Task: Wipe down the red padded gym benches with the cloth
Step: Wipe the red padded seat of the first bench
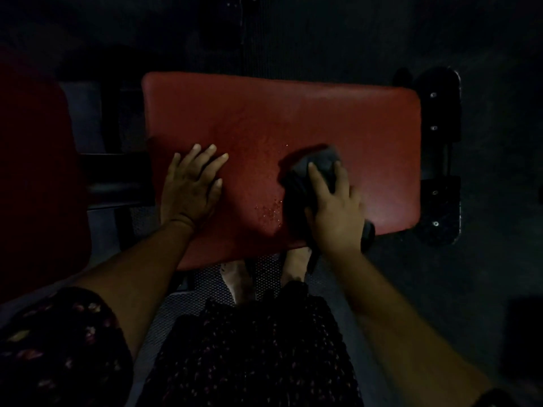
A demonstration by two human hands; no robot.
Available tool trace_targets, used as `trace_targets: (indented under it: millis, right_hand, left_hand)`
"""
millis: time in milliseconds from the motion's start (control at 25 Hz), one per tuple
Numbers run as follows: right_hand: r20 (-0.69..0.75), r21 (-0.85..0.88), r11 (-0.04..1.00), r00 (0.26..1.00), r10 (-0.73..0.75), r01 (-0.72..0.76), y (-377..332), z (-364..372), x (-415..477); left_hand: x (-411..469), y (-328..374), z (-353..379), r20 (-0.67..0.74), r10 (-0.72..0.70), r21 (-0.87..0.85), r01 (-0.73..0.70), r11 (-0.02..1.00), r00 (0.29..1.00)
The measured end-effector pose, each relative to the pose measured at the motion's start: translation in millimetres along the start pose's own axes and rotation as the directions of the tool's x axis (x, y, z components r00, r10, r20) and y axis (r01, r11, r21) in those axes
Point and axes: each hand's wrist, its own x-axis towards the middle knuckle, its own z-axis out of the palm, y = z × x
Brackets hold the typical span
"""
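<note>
A red padded bench [293,118] fills the middle of the dim view, its surface speckled with small droplets near the front. My left hand [192,186] lies flat on the pad's front left part, fingers spread and straight. My right hand [338,207] presses a dark cloth [311,171] onto the pad at the front right, fingers curved over the bunched fabric. Part of the cloth hangs down over the pad's front edge below my wrist.
A second red pad [32,171] stands at the far left, with a dark frame bar [111,171] between the two. A black metal bracket with bolts [437,160] sits at the bench's right end. My feet [264,277] stand on a mesh floor mat under the front edge.
</note>
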Motion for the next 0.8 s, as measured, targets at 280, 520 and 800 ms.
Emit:
trace_targets:
  millis: [280, 520, 800]
  right_hand:
    - [0.102, -0.057, 0.998, 0.994, 0.035, -0.030, -3, 36, -116]
    - [0.010, -0.088, 0.976, 0.980, -0.200, 0.200, -11, 2, 0]
    - [0.002, -0.160, 0.986, 0.999, -0.053, 0.053, -44, -57, 181]
  left_hand:
    - [3, 6, -3, 0.011, -0.056, 0.003, 0.056, 0.998, 0.998]
    - [2, 4, 1, -0.035, -0.004, 0.007, 0.004, 1.000, 0.999]
    - [-1, 3, 3, -0.039, 0.002, -0.022, -0.003, 1.000, 0.999]
